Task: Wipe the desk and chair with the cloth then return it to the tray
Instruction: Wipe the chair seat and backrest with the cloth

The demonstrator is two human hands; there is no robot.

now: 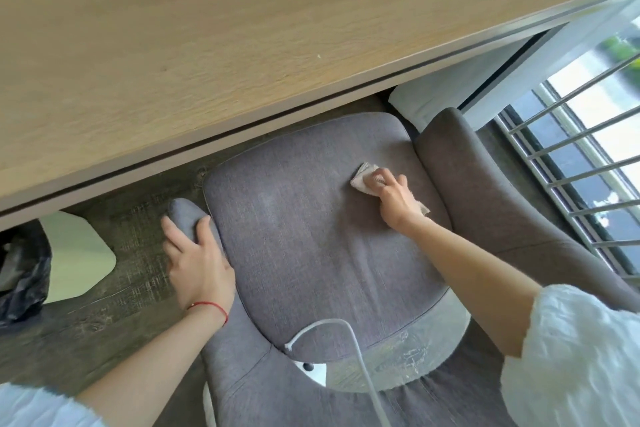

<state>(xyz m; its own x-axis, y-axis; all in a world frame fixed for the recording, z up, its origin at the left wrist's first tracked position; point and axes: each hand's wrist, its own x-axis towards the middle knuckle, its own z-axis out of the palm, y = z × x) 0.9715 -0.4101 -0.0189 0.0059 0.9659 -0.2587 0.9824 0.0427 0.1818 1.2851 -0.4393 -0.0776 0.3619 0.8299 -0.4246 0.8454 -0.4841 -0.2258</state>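
Note:
A grey fabric chair (304, 229) stands partly under the light wooden desk (207, 38), which fills the top of the view. My right hand (393, 199) presses a small beige cloth (363, 178) flat on the right side of the seat cushion; part of the cloth is hidden under the palm. My left hand (199, 260) grips the chair's left armrest (185, 215) near its front end. No tray is in view.
A bin with a black bag (20, 270) and a pale green lid sits on the dark floor at the left. A window with metal bars (588, 156) runs along the right. A white cable (360, 357) hangs in front of the chair back.

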